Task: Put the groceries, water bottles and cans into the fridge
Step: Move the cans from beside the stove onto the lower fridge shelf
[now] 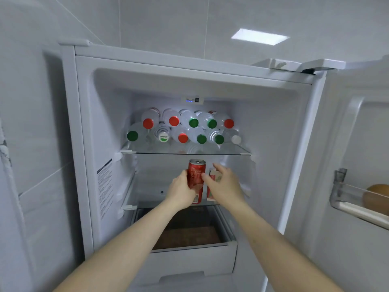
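Hands grip cylindrical red metal can (196,179) upright on glass shelf (134,200).

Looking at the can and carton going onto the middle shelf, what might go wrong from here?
The left hand holds the upright red can near the front edge of the middle glass shelf; released there, it might tip out. The right hand holds the carton close beside it, so the two may knock. The water bottles stacked lying down above could roll forward.
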Available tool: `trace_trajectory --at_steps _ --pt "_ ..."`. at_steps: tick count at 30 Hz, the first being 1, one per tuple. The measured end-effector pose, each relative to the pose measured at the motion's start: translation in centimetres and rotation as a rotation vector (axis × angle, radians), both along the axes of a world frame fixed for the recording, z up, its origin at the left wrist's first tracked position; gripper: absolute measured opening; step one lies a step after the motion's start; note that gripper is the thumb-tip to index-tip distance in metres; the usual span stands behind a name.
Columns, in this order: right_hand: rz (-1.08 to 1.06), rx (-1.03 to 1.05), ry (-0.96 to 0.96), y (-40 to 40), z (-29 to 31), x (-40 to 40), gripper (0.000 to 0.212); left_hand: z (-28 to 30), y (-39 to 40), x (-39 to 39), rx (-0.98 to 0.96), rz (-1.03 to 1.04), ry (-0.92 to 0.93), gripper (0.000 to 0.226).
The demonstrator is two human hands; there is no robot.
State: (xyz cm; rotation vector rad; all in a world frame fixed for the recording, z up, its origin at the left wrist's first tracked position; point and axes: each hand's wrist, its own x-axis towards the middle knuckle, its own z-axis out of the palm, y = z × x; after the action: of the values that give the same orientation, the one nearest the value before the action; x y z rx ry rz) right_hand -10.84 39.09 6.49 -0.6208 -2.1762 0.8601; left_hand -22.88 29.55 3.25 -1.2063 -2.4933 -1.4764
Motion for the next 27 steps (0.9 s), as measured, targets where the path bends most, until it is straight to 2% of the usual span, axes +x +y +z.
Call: trace_trajectory --at_steps 3,7,12,14,22,27 --pt "-0.016 0.124 -0.082 0.6 -0.7 0.9 0.060 0.4 1.1 -0.3 0.016 0.025 -0.053 0.055" --pt "-0.022 0.222 -0.164 1.2 -1.1 1.1 0.066 0.7 2.7 -0.6 0.033 0.051 -0.088 0.048" --pt "-0.098 0.290 -0.207 2.2 0.0 0.1 0.039 0.8 4.7 -1.1 0.034 0.066 -0.128 0.041" --pt "-0.121 0.273 -0.236 2.7 0.6 -0.4 0.035 0.7 5.2 -1.2 0.029 0.065 -0.132 0.040" --pt "-0.212 0.246 -0.268 5.3 1.4 -0.8 0.031 0.2 5.5 -2.1 0.042 -0.003 -0.116 0.042" --pt "-0.163 0.262 -0.267 5.0 1.0 -0.7 0.050 0.4 6.1 -2.7 0.047 -0.001 -0.139 0.044"
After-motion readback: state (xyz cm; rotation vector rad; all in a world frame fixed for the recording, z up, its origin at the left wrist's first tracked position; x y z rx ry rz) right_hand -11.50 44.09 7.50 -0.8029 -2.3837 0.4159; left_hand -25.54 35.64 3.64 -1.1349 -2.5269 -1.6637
